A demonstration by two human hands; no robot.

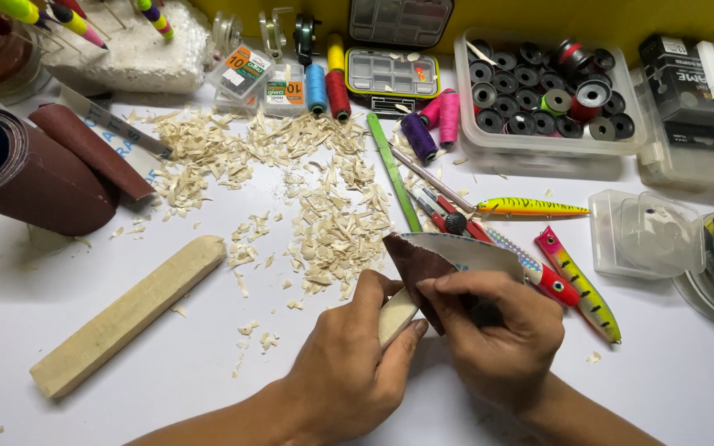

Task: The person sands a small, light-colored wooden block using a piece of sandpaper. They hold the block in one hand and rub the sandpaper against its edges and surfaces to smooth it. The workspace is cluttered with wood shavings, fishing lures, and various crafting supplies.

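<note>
Both hands work close to the near edge of the white table (84, 413). Left hand (349, 363) is closed around a small pale wood piece (396, 314), thumb up against it. Right hand (497, 330) pinches a folded sheet of sandpaper (423, 258), dark red on one face and pale on the other, wrapped over the wood piece's upper end. Wood shavings (324, 223) lie scattered toward the middle, a long wood block (126, 314) rests near the left edge, and painted fishing lures (576, 281) lie just right of the hands.
</note>
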